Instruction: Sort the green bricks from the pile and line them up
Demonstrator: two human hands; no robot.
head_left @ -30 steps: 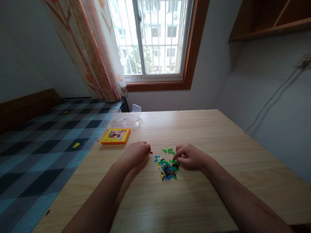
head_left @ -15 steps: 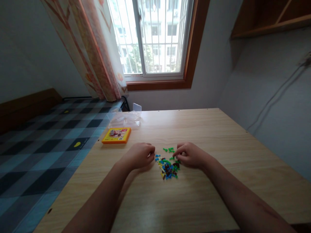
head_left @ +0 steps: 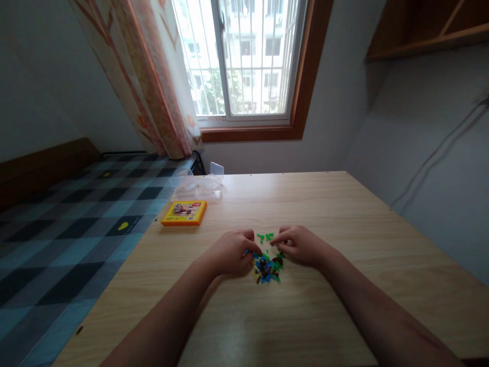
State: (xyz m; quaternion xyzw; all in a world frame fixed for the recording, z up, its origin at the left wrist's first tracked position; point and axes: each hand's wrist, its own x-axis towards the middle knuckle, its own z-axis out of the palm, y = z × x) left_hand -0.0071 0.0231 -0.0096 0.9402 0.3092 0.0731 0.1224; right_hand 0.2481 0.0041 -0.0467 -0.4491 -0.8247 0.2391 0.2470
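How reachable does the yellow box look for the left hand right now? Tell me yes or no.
Probably yes: the yellow box lies on the table beyond and to the left of the left hand, and nothing visible stands between them.

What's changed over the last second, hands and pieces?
Left hand moved right, now at the left edge of the mixed pile of small plastic pieces. The brown piece seen at its fingertips is out of sight; can't tell if released. Right hand shifted slightly away from the pile, toward the small green pieces. Yellow box and clear plastic packaging stayed put.
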